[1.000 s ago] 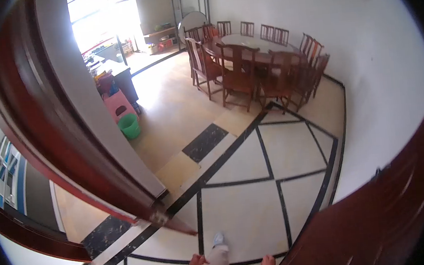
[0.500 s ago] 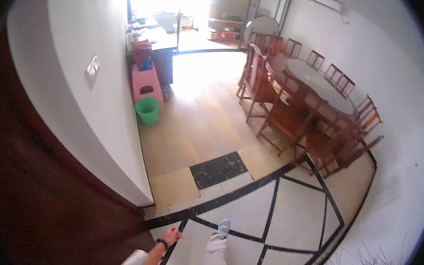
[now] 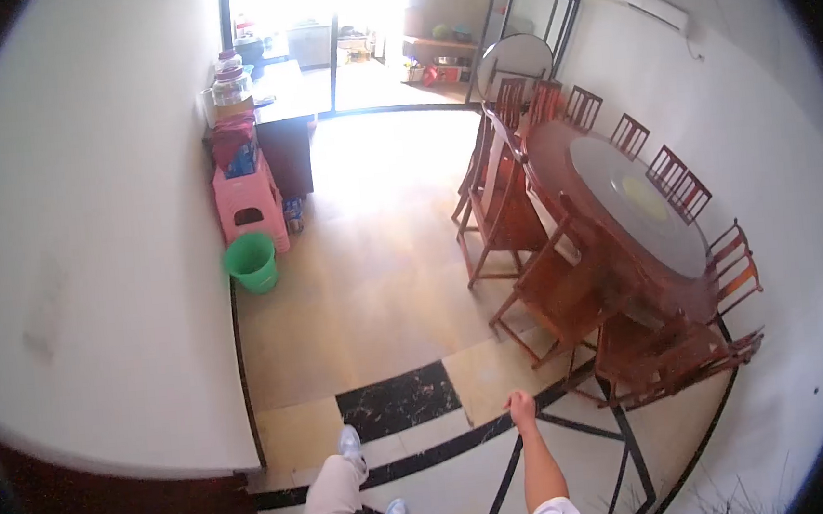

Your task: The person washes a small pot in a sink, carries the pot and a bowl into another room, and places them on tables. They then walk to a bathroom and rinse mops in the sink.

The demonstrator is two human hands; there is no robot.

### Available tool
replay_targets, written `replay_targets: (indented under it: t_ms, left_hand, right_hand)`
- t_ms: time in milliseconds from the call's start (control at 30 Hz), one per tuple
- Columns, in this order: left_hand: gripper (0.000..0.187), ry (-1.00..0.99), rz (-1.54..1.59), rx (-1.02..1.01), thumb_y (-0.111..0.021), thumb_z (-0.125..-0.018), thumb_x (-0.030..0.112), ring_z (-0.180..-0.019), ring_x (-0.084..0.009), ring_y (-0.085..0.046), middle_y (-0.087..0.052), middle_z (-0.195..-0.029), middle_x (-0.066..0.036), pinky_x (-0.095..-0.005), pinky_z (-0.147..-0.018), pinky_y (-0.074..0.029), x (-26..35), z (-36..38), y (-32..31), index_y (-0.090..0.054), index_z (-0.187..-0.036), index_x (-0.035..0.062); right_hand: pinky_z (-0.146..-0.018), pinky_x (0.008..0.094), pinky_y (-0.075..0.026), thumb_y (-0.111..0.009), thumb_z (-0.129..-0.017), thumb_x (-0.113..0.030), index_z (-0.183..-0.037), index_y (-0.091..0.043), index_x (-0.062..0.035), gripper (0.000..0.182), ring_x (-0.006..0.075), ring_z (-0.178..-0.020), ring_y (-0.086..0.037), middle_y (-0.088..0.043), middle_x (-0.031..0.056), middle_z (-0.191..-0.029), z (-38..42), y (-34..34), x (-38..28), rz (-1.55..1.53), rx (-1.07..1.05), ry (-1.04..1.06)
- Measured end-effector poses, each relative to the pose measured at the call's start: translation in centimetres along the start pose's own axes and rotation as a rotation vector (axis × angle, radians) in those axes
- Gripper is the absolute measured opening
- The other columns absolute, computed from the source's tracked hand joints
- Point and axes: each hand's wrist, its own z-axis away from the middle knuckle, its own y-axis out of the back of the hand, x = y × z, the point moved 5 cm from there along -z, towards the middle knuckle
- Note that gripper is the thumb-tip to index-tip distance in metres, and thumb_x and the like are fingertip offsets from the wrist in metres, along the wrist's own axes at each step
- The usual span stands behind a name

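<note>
My right hand (image 3: 520, 406) hangs in front of me over the tiled floor, at the lower middle of the view. Its fingers are curled in loosely, and nothing shows in them. The nearest furniture is a wooden chair (image 3: 569, 293) beside the round dining table (image 3: 548, 154), apart from the hand. My left hand is outside the picture. Below, my legs in light trousers show, one shoe (image 3: 350, 442) forward at the edge of a black floor tile (image 3: 399, 402).
A green bin (image 3: 252, 263) stands by the left wall, beside pink stacked stools (image 3: 251, 207). Behind them is a counter (image 3: 278, 92) with jars. Several chairs surround the table on the right. A bright, black-framed opening lies ahead.
The view has moved forward, bringing the bin and table closer. My left hand, with a black wristband, has left the view. My right hand has appeared, and one foot has stepped forward.
</note>
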Motion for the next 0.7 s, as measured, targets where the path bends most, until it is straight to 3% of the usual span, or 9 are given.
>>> replay_targets:
  t_ms: [133,200,233,267,333,400,467,600,700]
  left_hand:
    - [0.025,-0.035,0.009,-0.007,-0.044,-0.096,0.021,-0.064,-0.0241,-0.067,-0.069,-0.073,-0.013,-0.0387,-0.054,-0.053,13.8,-10.2,-4.1,-0.052,-0.081,0.0027]
    - [0.022,-0.06,0.006,-0.013,-0.044,-0.095,0.021,-0.065,-0.0232,-0.067,-0.069,-0.075,-0.013,-0.0386,-0.055,-0.053,22.2,-16.4,-5.0,-0.051,-0.086,0.0029]
    - [0.021,-0.066,0.014,-0.014,-0.044,-0.095,0.021,-0.066,-0.0228,-0.068,-0.069,-0.075,-0.013,-0.0385,-0.055,-0.053,26.8,-19.6,-5.0,-0.051,-0.089,0.003]
    - [0.02,-0.072,0.021,-0.022,-0.045,-0.095,0.021,-0.066,-0.0223,-0.068,-0.07,-0.076,-0.012,-0.0385,-0.055,-0.053,31.5,-22.7,-5.0,-0.05,-0.091,0.0031]
    - [0.019,-0.087,0.052,-0.047,-0.045,-0.095,0.021,-0.068,-0.0214,-0.068,-0.07,-0.078,-0.012,-0.0383,-0.056,-0.053,39.9,-29.2,-4.8,-0.049,-0.096,0.0034]
    - [0.019,-0.091,0.156,-0.073,-0.045,-0.095,0.022,-0.069,-0.0206,-0.068,-0.07,-0.079,-0.011,-0.0382,-0.057,-0.053,50.9,-35.9,-4.6,-0.048,-0.1,0.0036]
    - [0.021,-0.19,0.208,-0.102,-0.046,-0.095,0.022,-0.07,-0.0197,-0.069,-0.07,-0.08,-0.011,-0.0381,-0.058,-0.053,64.2,-42.4,-4.6,-0.047,-0.105,0.0038]
    - [0.02,-0.627,0.117,-0.165,-0.047,-0.098,0.022,-0.076,-0.0192,-0.068,-0.068,-0.081,-0.009,-0.0345,-0.068,-0.053,94.1,-47.7,-5.4,-0.048,-0.101,0.0017]
    - [0.023,-0.791,-0.1,-0.252,-0.048,-0.099,0.023,-0.078,-0.0199,-0.067,-0.067,-0.081,-0.009,-0.0344,-0.071,-0.052,108.8,-56.7,-6.7,-0.047,-0.101,0.0008]
  right_hand:
    - [-0.06,0.0353,-0.047,-0.048,-0.089,-0.021,-0.067,-0.06,-0.0022,0.032,0.02,-0.063,-0.062,-0.063,0.011,-0.064,-14.4,-7.6,-11.6,-0.09,-0.124,0.18]
    - [-0.056,0.0388,-0.046,-0.049,-0.09,-0.024,-0.067,-0.059,-0.0014,0.033,0.0223,-0.059,-0.061,-0.061,0.0142,-0.062,-19.2,-12.6,-10.0,0.179,-0.114,0.248]
    - [-0.062,0.0467,-0.048,-0.055,-0.088,-0.029,-0.074,-0.06,0.0019,0.034,0.0421,-0.068,-0.061,-0.056,0.0278,-0.074,-19.9,-14.0,-11.1,0.284,-0.168,0.324]
    - [-0.057,0.0411,-0.05,-0.051,-0.089,-0.031,-0.072,-0.064,-0.0006,0.037,0.0262,-0.057,-0.063,-0.062,0.0162,-0.06,-20.7,-16.0,-10.2,0.427,-0.121,0.239]
    - [-0.06,0.041,-0.052,-0.052,-0.089,-0.036,-0.079,-0.065,-0.001,0.039,0.0279,-0.061,-0.067,-0.066,0.0185,-0.069,-18.9,-18.2,-4.8,0.509,-0.349,-0.045]
    - [-0.062,0.0463,-0.053,-0.058,-0.088,-0.031,-0.093,-0.07,-0.0076,0.028,0.0299,-0.078,-0.068,-0.07,0.0154,-0.091,-17.9,-21.9,4.7,1.124,-0.479,0.637]
    - [-0.062,0.0465,-0.053,-0.057,-0.089,-0.031,-0.094,-0.07,-0.0077,0.027,0.0302,-0.078,-0.068,-0.07,0.0151,-0.091,-21.5,-23.2,-3.4,0.585,-0.529,-0.361]
    - [-0.062,0.0468,-0.053,-0.057,-0.089,-0.03,-0.094,-0.07,-0.0078,0.027,0.0306,-0.079,-0.068,-0.07,0.0145,-0.091,-34.2,-27.5,-12.0,0.426,-0.449,-0.641]
    - [-0.063,0.047,-0.053,-0.057,-0.089,-0.03,-0.095,-0.07,-0.008,0.026,0.031,-0.079,-0.068,-0.07,0.0141,-0.092,-45.2,-32.4,-14.9,0.395,-0.443,-0.69]
